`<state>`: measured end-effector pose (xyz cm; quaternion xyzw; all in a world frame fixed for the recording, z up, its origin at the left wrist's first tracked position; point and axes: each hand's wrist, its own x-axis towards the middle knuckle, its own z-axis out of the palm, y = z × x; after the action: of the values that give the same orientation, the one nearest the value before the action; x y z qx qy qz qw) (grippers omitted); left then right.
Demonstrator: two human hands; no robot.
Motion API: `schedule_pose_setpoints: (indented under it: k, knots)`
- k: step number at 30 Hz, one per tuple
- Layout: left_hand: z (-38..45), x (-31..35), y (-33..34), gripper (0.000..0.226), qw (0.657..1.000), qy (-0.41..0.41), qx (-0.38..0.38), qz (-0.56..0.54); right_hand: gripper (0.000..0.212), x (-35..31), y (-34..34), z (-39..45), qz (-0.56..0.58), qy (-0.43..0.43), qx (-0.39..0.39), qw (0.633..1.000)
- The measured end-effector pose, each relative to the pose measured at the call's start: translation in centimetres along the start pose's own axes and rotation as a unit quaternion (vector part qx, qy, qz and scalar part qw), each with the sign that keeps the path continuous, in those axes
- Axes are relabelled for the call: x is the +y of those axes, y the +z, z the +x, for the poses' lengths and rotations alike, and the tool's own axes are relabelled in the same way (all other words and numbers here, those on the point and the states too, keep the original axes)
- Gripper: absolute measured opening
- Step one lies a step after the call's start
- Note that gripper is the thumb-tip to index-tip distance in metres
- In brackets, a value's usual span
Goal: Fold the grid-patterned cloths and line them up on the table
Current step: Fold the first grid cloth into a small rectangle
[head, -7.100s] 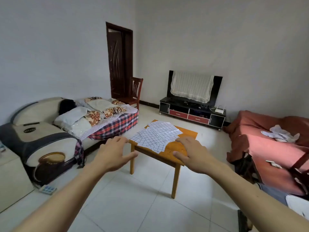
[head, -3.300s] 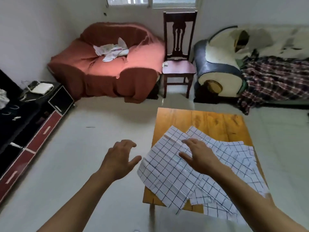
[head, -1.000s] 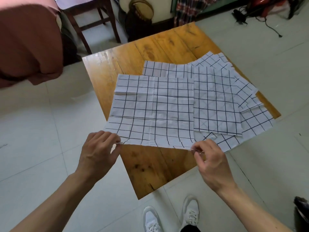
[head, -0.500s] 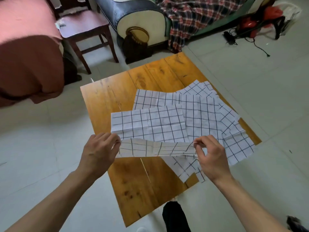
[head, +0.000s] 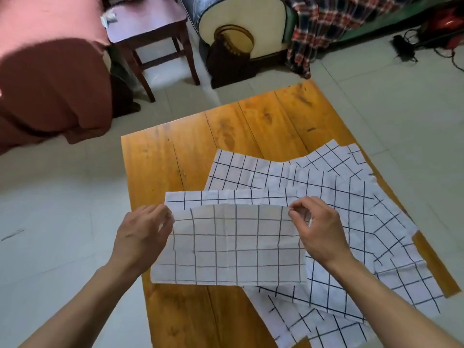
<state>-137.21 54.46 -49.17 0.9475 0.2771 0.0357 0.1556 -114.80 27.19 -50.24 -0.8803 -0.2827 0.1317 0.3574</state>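
A pale tiled floor [head: 62, 209] fills most of the view, with a red-covered sofa [head: 50, 79] at the upper left, a dark wooden chair [head: 148, 28] beside it, and a cream and dark armchair [head: 241, 28] draped with a plaid blanket [head: 334, 21] along the top. In the middle stands an orange wooden table [head: 251, 126]. A heap of white grid-patterned cloths [head: 364, 222] lies spread over its right half, overlapping at different angles and hanging past the near right edge. In front of the heap, one cloth, the top cloth [head: 233, 247], is doubled over on itself, its upper layer brought up toward the far edge so that a strip of the lower layer shows beyond it. The left hand [head: 143, 234] pinches the upper layer's left corner between thumb and fingers, closed on the fabric. The right hand [head: 319, 229] pinches the right corner the same way, thumb and forefinger tight on the edge, the other fingers curled.
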Motion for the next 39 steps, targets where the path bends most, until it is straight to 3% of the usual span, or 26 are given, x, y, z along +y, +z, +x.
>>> schedule_pose_setpoints:
  k: [15,35,39]
  knots:
    - [5.4,-3.6,7.8,0.009,0.996,-0.073,-0.010,-0.043,0.009,4.2,5.2,5.4,-0.045,0.037,-0.027,0.998]
    - [7.2,-5.2,9.6,0.011,0.995,-0.068,0.004,-0.073,0.007,5.4,7.5,8.5,-0.110,0.082,-0.045,0.989]
    - [7.1,-5.3,9.7,0.027,0.998,-0.061,0.022,-0.011,0.009,5.6,7.7,8.6,-0.122,0.072,-0.039,0.989]
